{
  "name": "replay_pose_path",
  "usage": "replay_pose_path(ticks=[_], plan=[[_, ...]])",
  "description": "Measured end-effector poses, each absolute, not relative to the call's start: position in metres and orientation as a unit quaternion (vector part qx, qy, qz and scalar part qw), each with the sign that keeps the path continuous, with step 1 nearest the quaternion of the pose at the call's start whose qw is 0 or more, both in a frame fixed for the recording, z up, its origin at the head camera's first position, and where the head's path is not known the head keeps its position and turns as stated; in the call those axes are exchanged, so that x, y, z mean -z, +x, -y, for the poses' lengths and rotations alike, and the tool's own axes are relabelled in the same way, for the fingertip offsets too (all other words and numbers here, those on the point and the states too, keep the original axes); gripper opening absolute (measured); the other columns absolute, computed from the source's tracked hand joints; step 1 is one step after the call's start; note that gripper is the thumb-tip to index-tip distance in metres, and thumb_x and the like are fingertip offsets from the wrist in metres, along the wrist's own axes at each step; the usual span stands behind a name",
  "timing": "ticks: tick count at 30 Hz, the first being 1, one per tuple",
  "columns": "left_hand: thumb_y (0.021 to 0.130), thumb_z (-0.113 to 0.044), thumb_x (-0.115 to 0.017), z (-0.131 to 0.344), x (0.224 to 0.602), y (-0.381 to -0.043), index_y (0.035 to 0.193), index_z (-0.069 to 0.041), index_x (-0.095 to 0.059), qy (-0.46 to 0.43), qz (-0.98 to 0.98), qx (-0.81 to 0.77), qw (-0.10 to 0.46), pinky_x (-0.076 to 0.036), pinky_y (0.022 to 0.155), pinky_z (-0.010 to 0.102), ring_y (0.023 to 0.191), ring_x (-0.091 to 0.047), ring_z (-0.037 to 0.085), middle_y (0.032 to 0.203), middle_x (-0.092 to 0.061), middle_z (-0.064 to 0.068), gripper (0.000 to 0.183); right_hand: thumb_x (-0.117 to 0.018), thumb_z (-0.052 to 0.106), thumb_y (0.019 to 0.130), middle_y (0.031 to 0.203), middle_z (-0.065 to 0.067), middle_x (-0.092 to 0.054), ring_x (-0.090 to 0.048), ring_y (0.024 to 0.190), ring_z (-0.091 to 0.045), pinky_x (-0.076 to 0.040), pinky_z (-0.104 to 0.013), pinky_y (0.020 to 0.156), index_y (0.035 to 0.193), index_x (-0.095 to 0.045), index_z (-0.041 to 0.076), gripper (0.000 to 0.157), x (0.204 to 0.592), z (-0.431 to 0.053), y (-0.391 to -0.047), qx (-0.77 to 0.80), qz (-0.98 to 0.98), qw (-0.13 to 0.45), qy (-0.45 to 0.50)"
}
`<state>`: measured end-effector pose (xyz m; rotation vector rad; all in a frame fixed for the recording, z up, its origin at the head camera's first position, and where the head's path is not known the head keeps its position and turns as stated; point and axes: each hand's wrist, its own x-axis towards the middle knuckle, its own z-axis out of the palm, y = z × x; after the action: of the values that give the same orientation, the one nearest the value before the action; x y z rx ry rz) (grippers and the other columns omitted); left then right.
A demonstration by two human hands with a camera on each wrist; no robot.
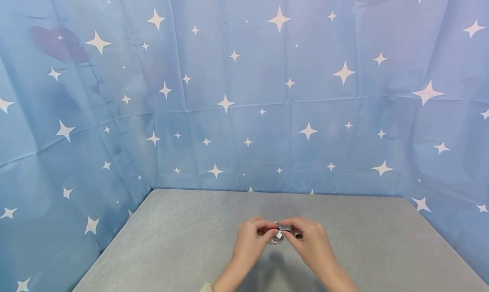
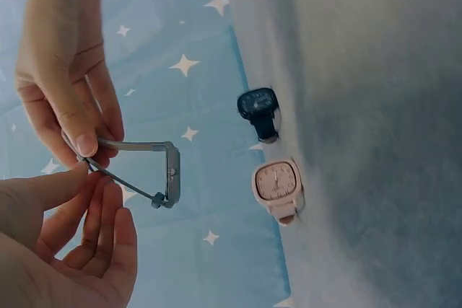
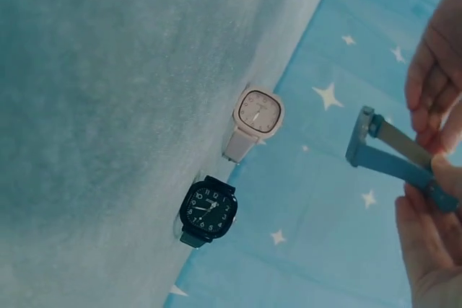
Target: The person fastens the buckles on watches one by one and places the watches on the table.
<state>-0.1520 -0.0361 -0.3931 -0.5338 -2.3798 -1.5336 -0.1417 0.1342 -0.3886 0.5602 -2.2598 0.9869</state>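
Observation:
A wristwatch with a grey-blue strap (image 3: pixel 393 165) is held up between both hands, its case (image 2: pixel 173 172) seen edge-on in the left wrist view. The strap forms a loop, and its ends meet at the fingertips. My left hand (image 1: pixel 250 241) pinches one strap end between thumb and fingers. Opposite it, my right hand (image 1: pixel 311 243) pinches the other end. Fingers hide the exact place where the two ends meet. In the head view the fingers cover much of the watch.
A pale pink watch (image 2: pixel 276 181) and a black watch (image 3: pixel 208 208) sit apart from each other on the grey table (image 1: pixel 183 232), beyond the hands. A blue curtain (image 1: pixel 263 71) with white stars stands behind the table and along its sides.

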Motion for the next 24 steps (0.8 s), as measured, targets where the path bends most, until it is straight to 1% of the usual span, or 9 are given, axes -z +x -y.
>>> replay_pose_path(ticks=[4,6,8,11,13,15,17,20,24], plan=[[0.089,-0.016,-0.074,0.038,0.394,-0.156,0.091,-0.001,-0.077,-0.155,0.769,0.617,0.054,-0.053,0.066,0.017,0.074,-0.065,0.005,0.092,-0.075,0.013,0.016,-0.086,-0.001,0.069,0.082,0.01,-0.073,-0.052,0.065,0.011,-0.049,-0.014,0.055,0.088,-0.077,0.02,0.03,0.39,-0.133,-0.142,-0.345,0.847,0.33,0.234],[0.09,-0.015,-0.074,0.04,0.395,-0.158,0.091,0.004,-0.075,-0.137,0.748,0.649,0.018,-0.055,0.067,0.02,0.074,-0.064,0.008,0.089,-0.074,0.014,0.019,-0.087,0.0,0.068,0.082,0.01,-0.073,-0.05,0.065,0.011,-0.048,-0.014,0.055,0.089,-0.077,0.02,0.031,0.392,-0.132,-0.142,-0.332,0.847,0.335,0.246],[0.091,-0.017,-0.073,0.041,0.395,-0.159,0.092,0.006,-0.074,-0.121,0.738,0.663,-0.013,-0.057,0.07,0.024,0.074,-0.064,0.008,0.086,-0.072,0.01,0.022,-0.087,0.0,0.068,0.083,0.009,-0.073,-0.049,0.065,0.01,-0.047,-0.015,0.055,0.09,-0.076,0.019,0.031,0.392,-0.132,-0.141,-0.329,0.849,0.329,0.251],[0.092,-0.017,-0.071,0.043,0.396,-0.16,0.094,0.007,-0.072,-0.112,0.733,0.67,-0.045,-0.058,0.073,0.027,0.074,-0.063,0.008,0.081,-0.068,0.0,0.024,-0.086,0.004,0.071,0.087,0.009,-0.073,-0.053,0.067,0.008,-0.049,-0.016,0.057,0.094,-0.076,0.018,0.029,0.393,-0.131,-0.14,-0.331,0.857,0.301,0.254],[0.093,-0.017,-0.069,0.043,0.397,-0.16,0.094,0.007,-0.071,-0.117,0.733,0.668,-0.058,-0.056,0.072,0.026,0.074,-0.061,0.008,0.08,-0.066,-0.002,0.024,-0.085,0.007,0.074,0.089,0.008,-0.074,-0.057,0.069,0.006,-0.051,-0.017,0.059,0.095,-0.076,0.018,0.026,0.392,-0.13,-0.14,-0.331,0.864,0.284,0.253],[0.093,-0.016,-0.068,0.043,0.397,-0.161,0.095,0.008,-0.069,-0.125,0.732,0.666,-0.064,-0.052,0.07,0.024,0.073,-0.059,0.008,0.08,-0.065,-0.003,0.024,-0.084,0.011,0.076,0.09,0.007,-0.074,-0.059,0.071,0.005,-0.052,-0.018,0.06,0.096,-0.076,0.018,0.023,0.391,-0.129,-0.139,-0.327,0.868,0.275,0.252],[0.094,-0.015,-0.066,0.044,0.397,-0.161,0.095,0.009,-0.068,-0.133,0.734,0.663,-0.066,-0.05,0.07,0.024,0.073,-0.057,0.007,0.079,-0.063,-0.003,0.024,-0.083,0.01,0.077,0.089,0.007,-0.074,-0.058,0.069,0.006,-0.051,-0.018,0.058,0.094,-0.076,0.018,0.02,0.39,-0.128,-0.139,-0.328,0.868,0.276,0.249],[0.095,-0.015,-0.063,0.045,0.397,-0.162,0.096,0.008,-0.066,-0.135,0.738,0.657,-0.069,-0.051,0.074,0.027,0.076,-0.057,0.008,0.081,-0.062,-0.002,0.023,-0.084,0.007,0.075,0.083,0.009,-0.072,-0.053,0.064,0.008,-0.047,-0.017,0.055,0.09,-0.076,0.02,0.022,0.389,-0.127,-0.139,-0.331,0.868,0.286,0.237],[0.097,-0.014,-0.061,0.049,0.398,-0.165,0.098,0.007,-0.065,-0.132,0.748,0.647,-0.068,-0.055,0.08,0.032,0.079,-0.058,0.009,0.084,-0.062,0.001,0.021,-0.085,0.004,0.072,0.078,0.011,-0.07,-0.049,0.061,0.009,-0.044,-0.015,0.053,0.086,-0.076,0.022,0.025,0.387,-0.127,-0.137,-0.335,0.867,0.295,0.221]])
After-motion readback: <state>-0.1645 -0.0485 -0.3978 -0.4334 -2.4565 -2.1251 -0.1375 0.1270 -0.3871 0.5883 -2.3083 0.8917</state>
